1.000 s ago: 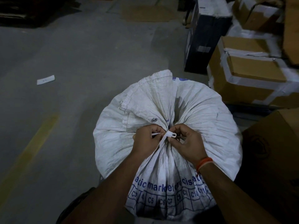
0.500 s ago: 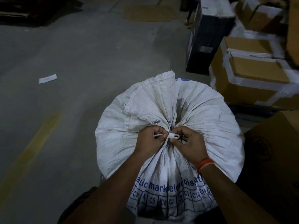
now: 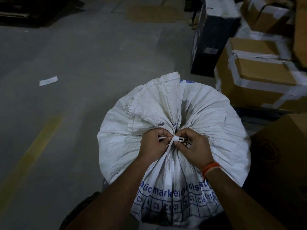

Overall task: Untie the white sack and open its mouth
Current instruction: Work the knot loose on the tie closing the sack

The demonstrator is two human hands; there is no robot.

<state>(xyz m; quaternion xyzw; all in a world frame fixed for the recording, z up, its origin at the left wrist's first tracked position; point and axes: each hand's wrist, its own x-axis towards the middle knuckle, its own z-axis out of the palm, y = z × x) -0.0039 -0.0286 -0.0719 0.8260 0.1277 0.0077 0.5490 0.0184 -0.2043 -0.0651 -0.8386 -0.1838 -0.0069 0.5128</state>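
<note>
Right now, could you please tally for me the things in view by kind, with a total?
White sack: 1
White tie: 1
Hands: 2, left, right
Metal eyelet: 1
Paper slip on the floor: 1
Black box: 1
Brown cartons: at least 4, some cut off, e.g.
Total: at least 11

Sack (image 3: 207, 110): white woven cloth, greyish smudges on the gathered folds; blue printed lettering and a blue grid of cells marked C3, C5, C7 along the near side. Eyelet (image 3: 160, 124): silver. Tie (image 3: 177, 139): white (same tone as the sack). Wristband (image 3: 210, 168) on the right arm: orange. Floor (image 3: 74, 63): grey, with one dull yellow stripe (image 3: 31, 146). Paper slip (image 3: 48, 80): white. Cartons (image 3: 259, 75): brown with white tape bands. Tall box (image 3: 211, 37): black, white top.
</note>
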